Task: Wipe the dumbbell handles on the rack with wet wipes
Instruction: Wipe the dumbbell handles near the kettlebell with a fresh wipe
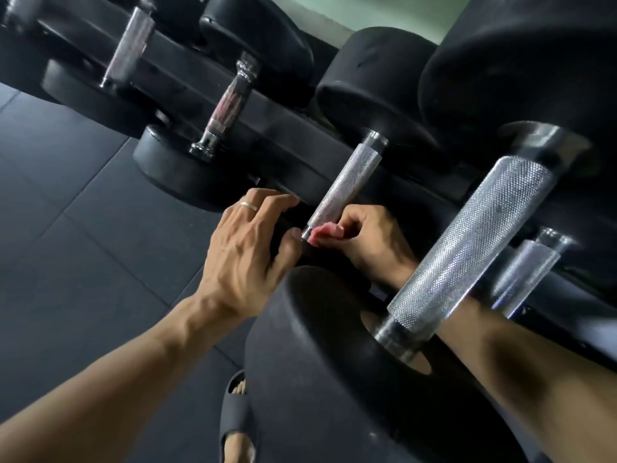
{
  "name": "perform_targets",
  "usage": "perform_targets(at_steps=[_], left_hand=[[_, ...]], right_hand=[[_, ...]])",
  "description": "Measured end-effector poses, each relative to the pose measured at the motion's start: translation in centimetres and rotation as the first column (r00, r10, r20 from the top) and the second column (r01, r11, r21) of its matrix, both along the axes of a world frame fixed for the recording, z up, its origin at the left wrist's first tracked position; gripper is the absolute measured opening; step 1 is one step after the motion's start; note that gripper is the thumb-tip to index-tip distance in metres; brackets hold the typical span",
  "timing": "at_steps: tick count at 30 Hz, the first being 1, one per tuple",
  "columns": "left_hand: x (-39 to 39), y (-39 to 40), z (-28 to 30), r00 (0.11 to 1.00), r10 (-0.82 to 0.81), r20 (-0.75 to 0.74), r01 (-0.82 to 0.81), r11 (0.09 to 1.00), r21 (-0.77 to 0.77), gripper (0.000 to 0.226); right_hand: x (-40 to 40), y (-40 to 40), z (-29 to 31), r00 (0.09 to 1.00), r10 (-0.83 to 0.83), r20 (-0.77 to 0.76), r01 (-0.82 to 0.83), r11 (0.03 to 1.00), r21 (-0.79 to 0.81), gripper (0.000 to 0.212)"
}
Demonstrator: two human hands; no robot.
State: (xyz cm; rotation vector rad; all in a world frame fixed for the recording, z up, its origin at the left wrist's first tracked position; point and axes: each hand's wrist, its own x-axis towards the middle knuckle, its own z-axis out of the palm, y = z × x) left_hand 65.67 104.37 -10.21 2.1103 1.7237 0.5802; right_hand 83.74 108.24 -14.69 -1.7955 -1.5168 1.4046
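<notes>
While our right hand [364,238] clamps a pink wipe [325,232] on one dumbbell handle [340,188], left hand [247,252] fingers spread loose, several handles seemingly remain.

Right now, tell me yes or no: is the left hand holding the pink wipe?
No. The pink wipe is pinched in the right hand at the handle; the left hand holds no wipe.

The right hand [367,240] pinches a pink wet wipe [325,232] against the lower end of a knurled dumbbell handle [344,187]. At nine o'clock of it, the ringed left hand [247,252] rests spread on the black rack [283,138].
</notes>
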Motion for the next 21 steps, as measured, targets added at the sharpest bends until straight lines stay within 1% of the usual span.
perform_targets(at_steps=[1, 2, 4, 6, 8, 9, 10, 11, 12, 14, 15, 16, 17, 18, 19, 20, 21], left_hand=[[0.0, 0.0, 0.0, 1.000, 0.002, 0.002, -0.002, 1.000, 0.000, 0.047], [0.0, 0.1, 0.0, 1.000, 0.004, 0.004, -0.004, 1.000, -0.002, 0.047], [0.0, 0.1, 0.0, 1.000, 0.005, 0.010, -0.005, 1.000, -0.010, 0.048], [0.0, 0.1, 0.1, 1.000, 0.016, 0.017, -0.016, 0.999, -0.027, 0.050], [0.1, 0.0, 0.1, 0.999, 0.026, 0.025, -0.025, 0.999, -0.045, 0.052], [0.1, 0.1, 0.1, 0.999, 0.028, 0.030, -0.026, 0.998, -0.050, 0.052], [0.1, 0.1, 0.0, 0.999, 0.028, 0.032, -0.026, 0.998, -0.049, 0.052], [0.1, 0.2, 0.0, 0.999, 0.028, 0.030, -0.026, 0.999, -0.045, 0.052], [0.1, 0.2, -0.1, 0.999, 0.028, 0.026, -0.027, 0.999, -0.043, 0.053], [0.1, 0.2, 0.0, 0.999, 0.034, 0.024, -0.033, 0.998, -0.050, 0.056], [0.1, 0.2, 0.0, 0.999, 0.042, 0.025, -0.040, 0.997, -0.058, 0.057], [0.2, 0.2, 0.1, 0.998, 0.049, 0.025, -0.048, 0.996, -0.069, 0.060], [0.2, 0.2, 0.2, 0.998, 0.059, 0.025, -0.057, 0.995, -0.079, 0.063], [0.2, 0.3, 0.2, 0.997, 0.076, 0.027, -0.073, 0.993, -0.092, 0.067], [0.3, 0.4, 0.2, 0.994, 0.104, 0.032, -0.100, 0.988, -0.115, 0.071], [0.5, 0.5, 0.2, 0.989, 0.145, 0.038, -0.138, 0.980, -0.145, 0.077], [0.6, 0.6, 0.3, 0.980, 0.195, 0.047, -0.184, 0.967, -0.177, 0.082]], right_hand=[[-0.1, -0.2, 0.0, 1.000, 0.021, -0.007, -0.022, 0.999, -0.030, 0.045], [-0.2, -0.3, 0.0, 0.999, 0.003, -0.036, -0.004, 0.999, -0.032, 0.044], [-0.3, -0.2, 0.0, 0.985, -0.133, -0.106, 0.134, 0.991, 0.006, 0.038], [-0.1, 0.2, -0.1, 0.940, -0.295, -0.173, 0.304, 0.952, 0.030, 0.031], [0.1, 0.5, -0.3, 0.891, -0.402, -0.211, 0.410, 0.912, -0.006, 0.027], [0.1, 0.4, -0.5, 0.888, -0.415, -0.198, 0.419, 0.908, -0.027, 0.027], [0.1, 0.4, -0.7, 0.910, -0.386, -0.155, 0.385, 0.922, -0.039, 0.029], [0.0, 0.3, -0.7, 0.937, -0.328, -0.119, 0.321, 0.944, -0.069, 0.031], [-0.2, 0.1, -0.5, 0.956, -0.273, -0.109, 0.257, 0.956, -0.139, 0.034], [-0.3, -0.4, 0.1, 0.958, -0.234, -0.168, 0.183, 0.945, -0.270, 0.037], [-0.2, -0.4, 0.4, 0.957, -0.238, -0.168, 0.188, 0.944, -0.270, 0.036], [-0.1, -0.3, 0.6, 0.955, -0.261, -0.137, 0.227, 0.948, -0.225, 0.033], [-0.1, -0.1, 0.7, 0.939, -0.319, -0.129, 0.295, 0.939, -0.178, 0.029], [0.0, 0.1, 1.0, 0.897, -0.404, -0.182, 0.379, 0.912, -0.155, 0.024], [0.0, 0.3, 1.1, 0.832, -0.484, -0.272, 0.457, 0.875, -0.159, 0.020], [0.1, 0.5, 1.4, 0.782, -0.524, -0.339, 0.502, 0.851, -0.157, 0.020], [0.0, 0.6, 1.6, 0.754, -0.538, -0.376, 0.520, 0.839, -0.158, 0.021]])
